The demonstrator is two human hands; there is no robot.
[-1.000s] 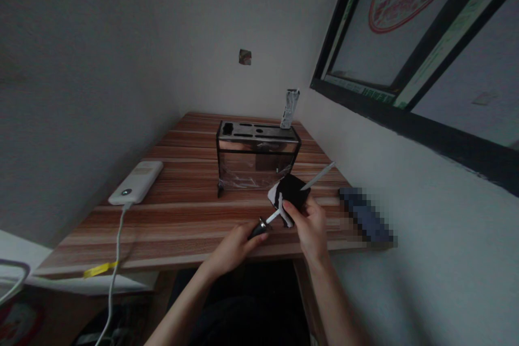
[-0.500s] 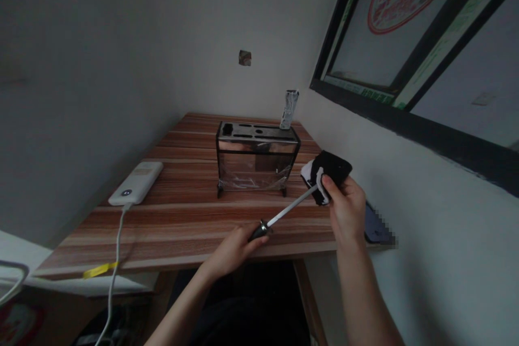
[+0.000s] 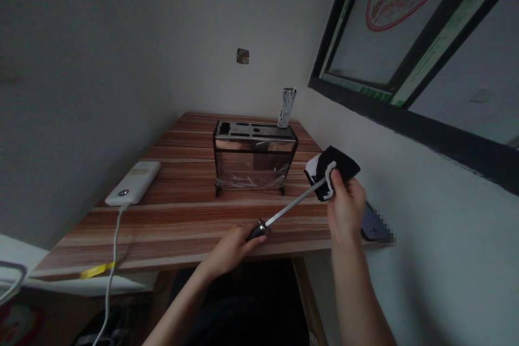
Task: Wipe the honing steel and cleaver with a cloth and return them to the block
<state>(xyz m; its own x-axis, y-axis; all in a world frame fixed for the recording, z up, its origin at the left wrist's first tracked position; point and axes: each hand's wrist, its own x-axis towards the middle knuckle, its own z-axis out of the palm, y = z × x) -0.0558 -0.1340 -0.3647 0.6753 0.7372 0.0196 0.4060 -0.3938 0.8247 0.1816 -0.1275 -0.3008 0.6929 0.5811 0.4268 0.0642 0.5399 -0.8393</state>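
My left hand [image 3: 232, 248] is closed round the black handle of a honing steel, near the table's front edge. The steel's thin metal rod [image 3: 290, 206] slants up and to the right. My right hand [image 3: 344, 205] pinches a black and white cloth [image 3: 330, 172] round the rod's far tip. A shiny metal knife block [image 3: 254, 158] with slots in its top stands on the wooden table [image 3: 182, 211] just behind the rod; the slots look empty.
A white power bank [image 3: 133, 183] lies at the table's left with a cable hanging over the front edge. A crumpled silver packet [image 3: 286, 107] leans in the back corner. A dark flat object [image 3: 375, 224] lies by the right wall, under a framed window.
My right hand has slid the cloth along the rod, from beside the handle up to the tip. My left hand has stayed on the handle.
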